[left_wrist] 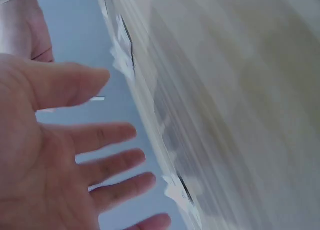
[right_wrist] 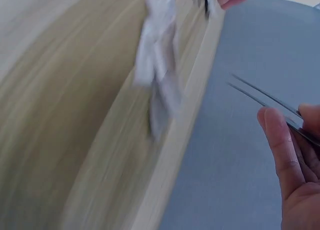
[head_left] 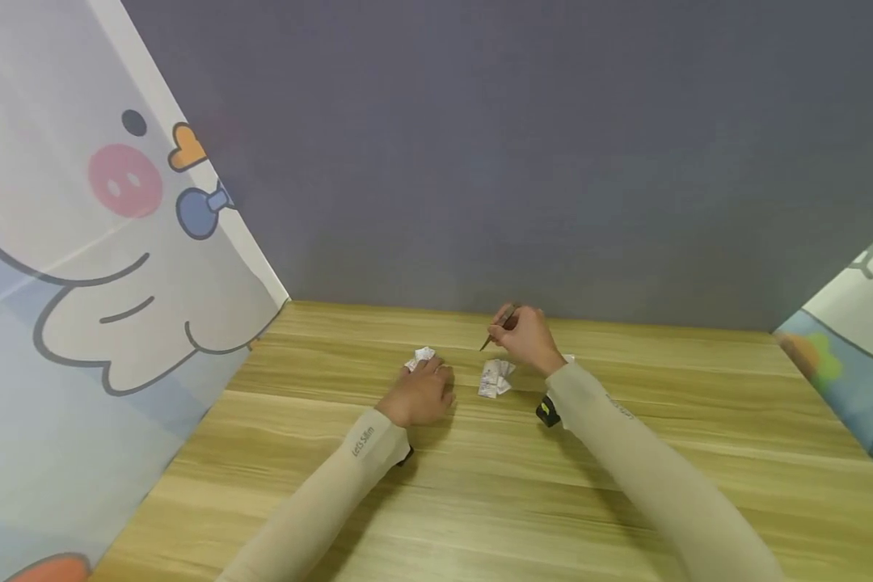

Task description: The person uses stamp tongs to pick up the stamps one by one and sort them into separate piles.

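My right hand [head_left: 527, 335] pinches a pair of dark metal tweezers [right_wrist: 267, 102] between thumb and fingers. Their two tips stand slightly apart with nothing between them, pointing down and left in the head view. Just below them lies a small pile of white printed paper packets [head_left: 491, 378] on the table. My left hand [head_left: 423, 392] is spread, palm down, over the near side of another group of white packets [head_left: 423, 354], hiding part of it. In the left wrist view the fingers [left_wrist: 110, 135] are straight and hold nothing.
The wood-grain table [head_left: 444, 501] ends at a grey panel [head_left: 480, 162] along the back. Cartoon-printed panels [head_left: 211, 299] stand at both sides. A white scrap [head_left: 569, 358] shows beside the right wrist, partly hidden by it. Each wrist carries a black strapped device [head_left: 548, 411].
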The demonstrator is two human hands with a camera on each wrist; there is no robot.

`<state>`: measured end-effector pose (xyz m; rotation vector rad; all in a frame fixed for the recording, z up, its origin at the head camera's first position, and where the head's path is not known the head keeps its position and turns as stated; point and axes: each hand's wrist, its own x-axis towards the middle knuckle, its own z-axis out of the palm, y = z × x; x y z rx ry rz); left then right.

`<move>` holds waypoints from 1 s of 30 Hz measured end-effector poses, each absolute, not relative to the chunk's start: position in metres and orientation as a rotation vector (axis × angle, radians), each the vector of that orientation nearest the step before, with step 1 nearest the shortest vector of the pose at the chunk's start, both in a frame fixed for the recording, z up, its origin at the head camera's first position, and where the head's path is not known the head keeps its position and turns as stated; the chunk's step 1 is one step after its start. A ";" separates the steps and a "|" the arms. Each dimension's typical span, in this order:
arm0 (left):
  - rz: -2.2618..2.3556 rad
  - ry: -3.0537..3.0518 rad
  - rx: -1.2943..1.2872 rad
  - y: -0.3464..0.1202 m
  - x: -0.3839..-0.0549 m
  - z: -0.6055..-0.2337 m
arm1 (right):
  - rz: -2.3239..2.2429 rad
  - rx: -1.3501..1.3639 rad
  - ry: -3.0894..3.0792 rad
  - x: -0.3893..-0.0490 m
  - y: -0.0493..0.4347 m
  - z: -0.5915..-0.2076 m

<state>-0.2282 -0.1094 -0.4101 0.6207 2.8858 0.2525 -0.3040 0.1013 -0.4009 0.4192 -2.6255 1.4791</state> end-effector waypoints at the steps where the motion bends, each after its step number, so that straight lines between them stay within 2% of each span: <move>1: 0.255 2.877 0.648 -0.106 -0.227 -0.409 | 1.465 0.412 -2.634 -0.303 0.106 -0.402; 15: 0.196 2.806 0.788 -0.065 -0.220 -0.413 | 1.360 0.387 -2.643 -0.296 0.134 -0.415; 30: 0.099 2.801 0.780 -0.058 -0.220 -0.419 | 1.372 0.427 -2.681 -0.297 0.127 -0.419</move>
